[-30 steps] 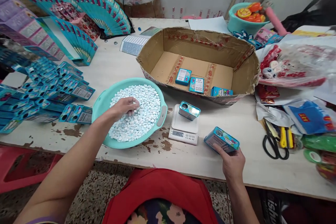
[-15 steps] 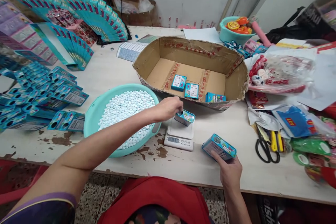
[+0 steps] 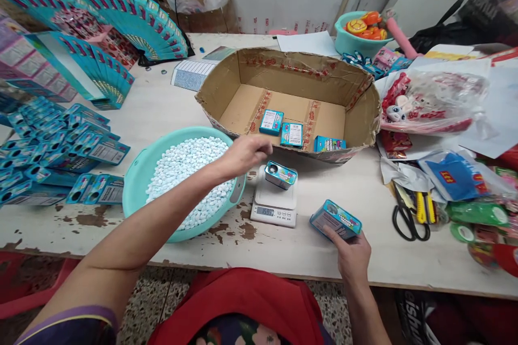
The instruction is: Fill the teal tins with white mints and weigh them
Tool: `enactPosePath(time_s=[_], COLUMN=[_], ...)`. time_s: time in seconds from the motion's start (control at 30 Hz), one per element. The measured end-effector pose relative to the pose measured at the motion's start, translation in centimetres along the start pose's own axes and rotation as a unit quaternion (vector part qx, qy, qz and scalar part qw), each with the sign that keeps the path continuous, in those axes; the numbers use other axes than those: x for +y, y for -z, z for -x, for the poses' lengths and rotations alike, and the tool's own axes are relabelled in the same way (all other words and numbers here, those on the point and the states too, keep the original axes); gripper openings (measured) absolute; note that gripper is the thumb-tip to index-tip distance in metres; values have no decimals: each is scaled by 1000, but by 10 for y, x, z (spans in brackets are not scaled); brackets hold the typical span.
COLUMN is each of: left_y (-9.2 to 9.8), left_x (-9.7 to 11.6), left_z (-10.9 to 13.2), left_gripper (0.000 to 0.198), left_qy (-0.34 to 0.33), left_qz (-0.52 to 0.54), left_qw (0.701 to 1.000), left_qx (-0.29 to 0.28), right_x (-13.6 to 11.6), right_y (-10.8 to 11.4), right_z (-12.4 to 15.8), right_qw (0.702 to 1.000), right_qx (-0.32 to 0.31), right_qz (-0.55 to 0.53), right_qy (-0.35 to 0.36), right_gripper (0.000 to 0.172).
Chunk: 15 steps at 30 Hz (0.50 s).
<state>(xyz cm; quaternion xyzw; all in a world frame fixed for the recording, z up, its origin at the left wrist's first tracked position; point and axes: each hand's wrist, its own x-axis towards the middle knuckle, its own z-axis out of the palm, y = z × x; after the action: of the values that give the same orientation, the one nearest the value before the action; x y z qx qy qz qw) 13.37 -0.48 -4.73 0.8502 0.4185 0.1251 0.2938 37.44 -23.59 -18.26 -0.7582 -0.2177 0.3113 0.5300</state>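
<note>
Tin point(image 3: 336, 219) — glossy, boxy — in right hand point(image 3: 352, 256); twin tin point(image 3: 280, 174) on flat scale point(image 3: 273, 207)

Scale point(image 3: 279, 202) readout too blurry to read; L-side blue cartons point(image 3: 24, 145) cut off by frame edge.

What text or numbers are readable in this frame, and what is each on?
"eishu", partial: white letters on the black bag below the table edge.
Scale display: digits too blurred to read.
Held tin under the right hand: label blurred.
Weighed tin, boxes in the carton, blue packs: print too small.
</note>
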Motion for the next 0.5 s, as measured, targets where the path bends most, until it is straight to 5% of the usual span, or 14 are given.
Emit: enactPosePath(time_s=[0.2,0.5], left_y=[14,2], left_x=[-23,-8], left_z=[22,19], left_gripper=[14,18], left_qy=[91,42], left_qz=[-13,-28], left_qw=[995,998], left_qx=[26,-32], right_x=[0,-1], right_y=[-1,1], right_z=[0,2], right_qw=[1000,1000], right_qx=[9,9], right_qz=[-15,3], right_qy=[10,29], right_gripper=[54,55])
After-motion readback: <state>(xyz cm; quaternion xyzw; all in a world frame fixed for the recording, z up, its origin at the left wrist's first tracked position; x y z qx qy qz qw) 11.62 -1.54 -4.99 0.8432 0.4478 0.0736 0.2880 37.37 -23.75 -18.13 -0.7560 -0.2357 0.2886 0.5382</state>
